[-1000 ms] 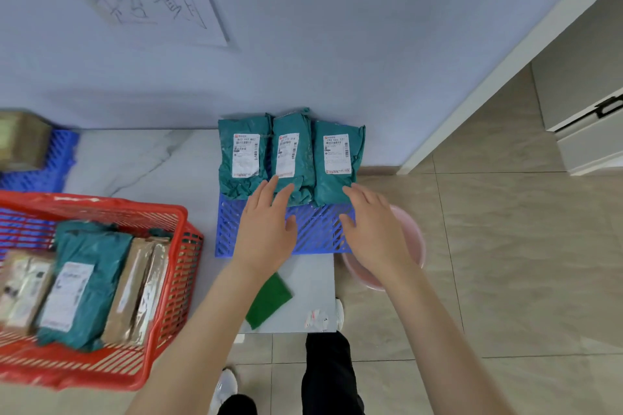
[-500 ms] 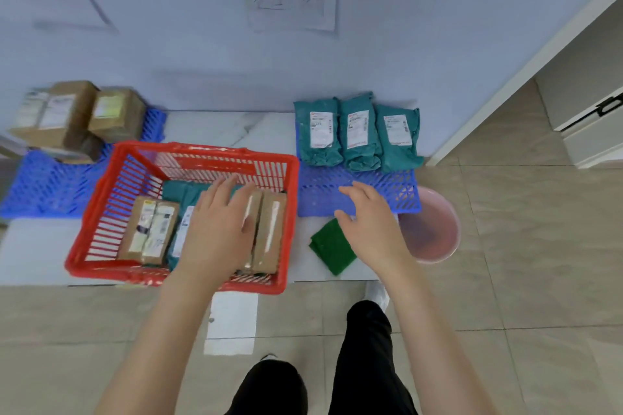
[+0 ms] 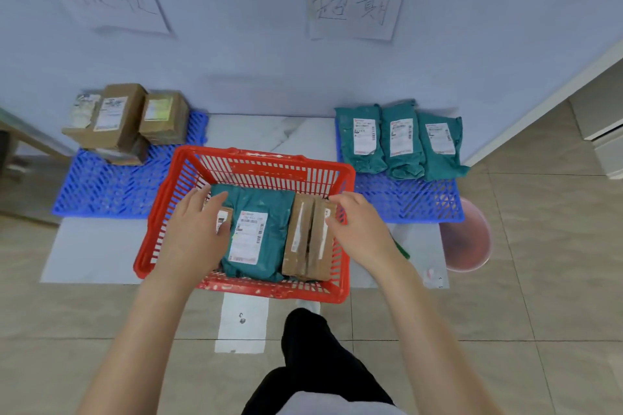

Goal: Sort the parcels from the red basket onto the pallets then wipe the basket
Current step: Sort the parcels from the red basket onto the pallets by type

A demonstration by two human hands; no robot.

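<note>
The red basket (image 3: 263, 162) stands on the floor mat in front of me. It holds a teal bag parcel (image 3: 259, 212), two brown box parcels (image 3: 305, 242) standing on edge at its right, and a small brown box (image 3: 225, 216) at its left. My left hand (image 3: 195, 232) lies over the small box with its fingers straight. My right hand (image 3: 360, 226) curls thumb and fingers on the far end of the rightmost brown box. The left blue pallet (image 3: 111, 189) carries brown boxes (image 3: 124, 118). Three teal bags (image 3: 401, 141) lie on the right blue pallet (image 3: 404, 202).
A pink basin (image 3: 468, 242) sits on the tiles right of the basket. A green cloth (image 3: 402, 250) peeks out beside my right wrist. Two handwritten papers (image 3: 350, 3) hang on the wall. My dark trouser leg (image 3: 310, 364) is below the basket.
My view swung from the right pallet to the basket. My right hand moved left from the pallet's edge onto the brown box. My left hand shifted left onto the small box.
</note>
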